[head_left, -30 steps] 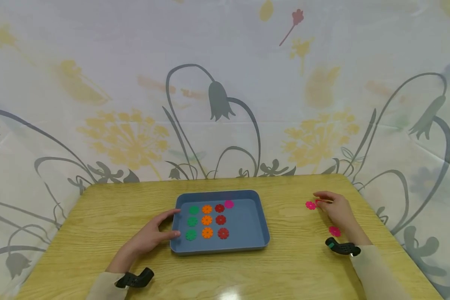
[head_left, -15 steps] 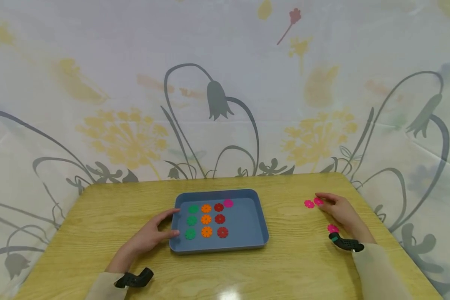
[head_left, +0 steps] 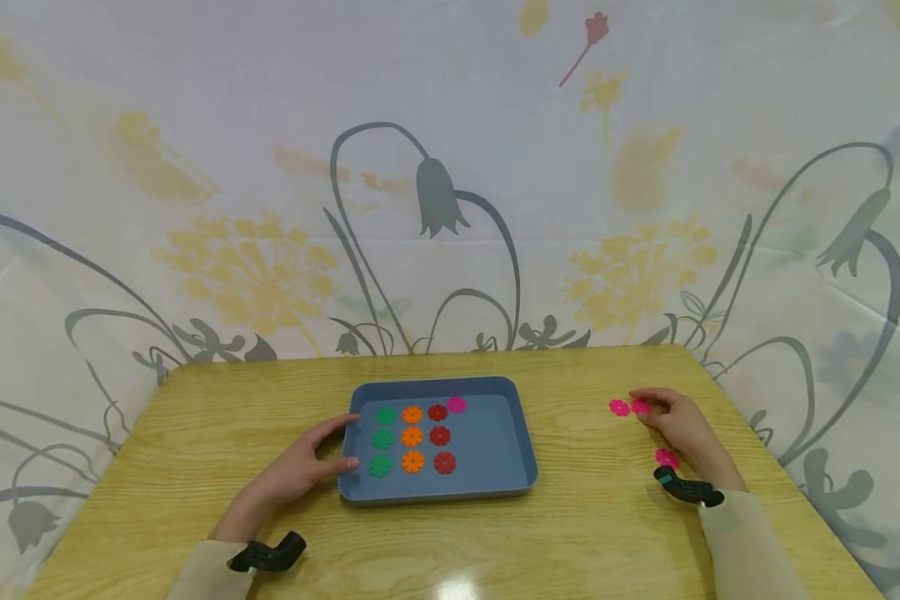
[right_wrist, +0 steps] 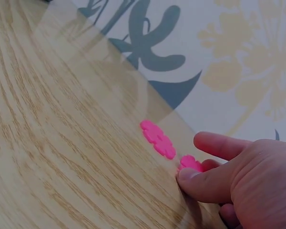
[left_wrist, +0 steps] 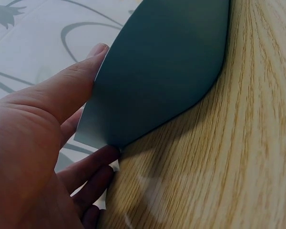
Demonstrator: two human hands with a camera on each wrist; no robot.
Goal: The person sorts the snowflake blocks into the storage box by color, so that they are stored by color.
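A blue-grey tray (head_left: 487, 483) lies on the table, holding flower-shaped plastic discs: green discs (head_left: 382, 439), orange discs (head_left: 412, 436), dark red discs (head_left: 440, 436) in columns, and a pink disc (head_left: 457, 405) near the far wall. My left hand (head_left: 296, 471) holds the tray's left edge, thumb over the rim; the left wrist view shows other fingers low against its outer wall (left_wrist: 157, 62). At the right, my right hand (head_left: 678, 425) pinches a pink flower disc (right_wrist: 189, 162) between thumb and fingers, close to the tabletop. Beside it lies another pink disc (right_wrist: 157, 139).
One more pink disc (head_left: 667, 458) lies on the wooden table (head_left: 585, 517), near the right wrist. A flower-printed cloth (head_left: 450, 275) hangs behind the table's far edge. Black wrist cameras (head_left: 270, 553) are strapped over both sleeves.
The right hand has drawn slightly back to the right, and its pink disc now shows more between the fingertips. The left hand stays at the tray's edge.
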